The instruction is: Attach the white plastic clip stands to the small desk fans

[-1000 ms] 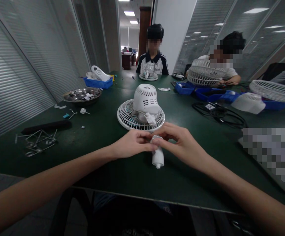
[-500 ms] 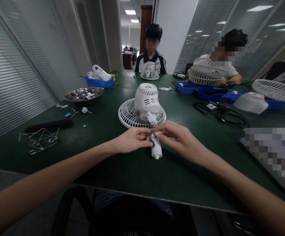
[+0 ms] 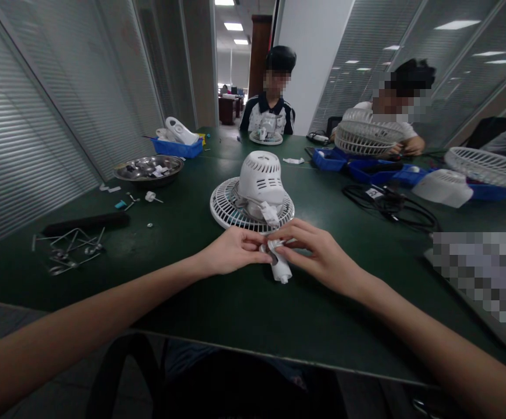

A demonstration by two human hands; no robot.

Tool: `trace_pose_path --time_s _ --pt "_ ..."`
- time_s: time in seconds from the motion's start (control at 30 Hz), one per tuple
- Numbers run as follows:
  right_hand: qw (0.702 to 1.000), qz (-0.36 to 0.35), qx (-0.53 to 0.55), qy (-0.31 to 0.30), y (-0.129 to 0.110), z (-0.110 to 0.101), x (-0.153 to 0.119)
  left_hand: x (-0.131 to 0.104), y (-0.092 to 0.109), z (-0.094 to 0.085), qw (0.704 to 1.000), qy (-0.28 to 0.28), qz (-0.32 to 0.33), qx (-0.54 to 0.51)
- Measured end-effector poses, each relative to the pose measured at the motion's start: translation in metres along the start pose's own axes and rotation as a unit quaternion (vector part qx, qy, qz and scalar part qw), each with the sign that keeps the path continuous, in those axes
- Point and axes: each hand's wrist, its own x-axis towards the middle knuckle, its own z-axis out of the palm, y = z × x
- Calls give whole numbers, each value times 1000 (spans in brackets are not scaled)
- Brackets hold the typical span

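Note:
Between my two hands is a white plastic fan joint (image 3: pixel 283 269), a short tube with a curved, forked upper end. My left hand (image 3: pixel 234 250) pinches its left side with thumb and fingers. On the other side, my right hand (image 3: pixel 314 249) grips the upper end, its fingertips covering part of the opening. Just beyond my fingers a white fan head (image 3: pixel 260 174) rests on its round grille (image 3: pixel 224 201), motor housing upward. A small white bracket (image 3: pixel 270 213) sticks out of the housing toward me.
Left are a metal bowl (image 3: pixel 148 169) of small parts, a blue bin (image 3: pixel 178 148), a black bar (image 3: pixel 87 222) and bent wire pieces (image 3: pixel 71 250). On the right lie black cables (image 3: pixel 390 203), blue trays (image 3: pixel 372 171) and a laptop-like object (image 3: pixel 480 285). Two people sit across the table.
The fan joint's lower end has swung slightly to the right, and my right hand's fingers have shifted on it. My left hand stays almost where it was.

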Motion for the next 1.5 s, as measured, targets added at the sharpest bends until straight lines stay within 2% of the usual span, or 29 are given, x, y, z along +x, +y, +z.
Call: trace_pose_path --time_s 0.23,0.4,0.6,0.8,0.9,1.13,1.33,1.5 --pt "1000 2 -11 18 -2 -1 -2 3 -4 0 1000 0 16 -17" --pt "999 13 37 22 -2 -2 -1 2 1 1 1000 5 2 -9" --pt "999 21 40 24 -3 -1 -1 2 0 1 1000 11 -5 -13" --pt "1000 -8 -15 12 -3 -4 0 4 -9 -1 1000 4 19 -15" --pt "1000 -2 -25 12 0 -4 0 4 -10 -2 1000 4 27 -6" --pt "999 27 33 15 6 -2 3 2 -10 0 999 6 35 5" --pt "995 47 86 14 5 -1 5 -2 -2 8 999 14 39 0" --pt "988 53 127 66 5 4 6 -1 0 7 999 20 28 2"
